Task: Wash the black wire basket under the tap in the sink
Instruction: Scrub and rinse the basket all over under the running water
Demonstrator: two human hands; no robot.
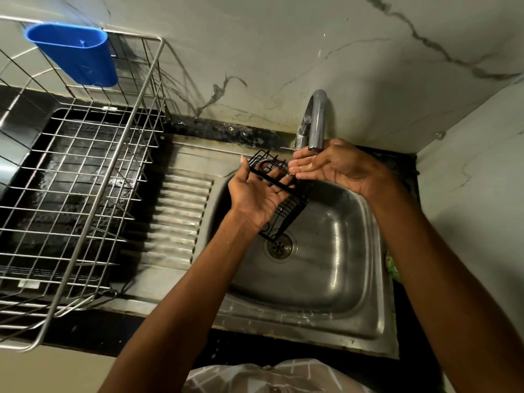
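Observation:
The black wire basket (286,205) hangs tilted over the steel sink (326,279), its lower end above the drain (279,245). My left hand (255,194) holds it from the left, thumb over the top edge and fingers spread against the wire. My right hand (329,165) is cupped with straight wet fingers directly under the spout of the grey tap (316,120), just right of the basket's upper end. Whether water is running is hard to tell.
A large steel wire dish rack (85,177) stands on the black counter to the left, with a blue plastic holder (73,55) hooked on its back rim. The sink's ribbed drainboard (175,217) lies between rack and bowl. A marbled wall rises behind and to the right.

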